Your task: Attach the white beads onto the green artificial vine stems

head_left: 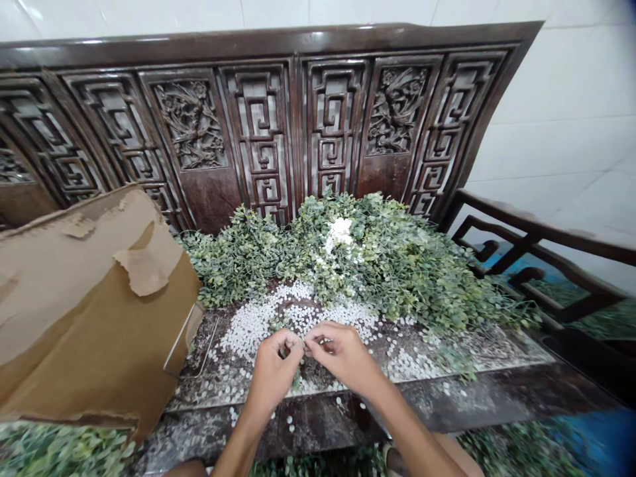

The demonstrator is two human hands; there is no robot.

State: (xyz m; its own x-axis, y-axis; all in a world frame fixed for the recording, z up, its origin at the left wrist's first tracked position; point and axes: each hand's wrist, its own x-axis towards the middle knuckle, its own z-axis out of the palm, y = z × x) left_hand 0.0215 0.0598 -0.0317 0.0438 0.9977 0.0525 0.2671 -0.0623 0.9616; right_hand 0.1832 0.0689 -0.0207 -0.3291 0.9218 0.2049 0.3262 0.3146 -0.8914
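Observation:
My left hand [277, 363] and my right hand [342, 350] meet fingertip to fingertip above the bench seat. Both are closed in a pinch. Bits of a green leafy sprig [297, 380] show just below the left fingers, which appear to hold it. What the right fingertips pinch is too small and covered to make out. Many small white round pieces [253, 324] lie scattered on the seat around and beyond my hands. Behind them rises a heap of green leafy sprigs [417, 271], with a cluster of white pieces [340, 230] on top.
A torn cardboard box [124, 331] stands at the left, beside a bent wire frame [206, 351]. The dark carved wooden backrest [223, 199] runs along the back, with an armrest [541, 232] at the right. More greenery [59, 450] lies below the seat, near blue material [601, 437].

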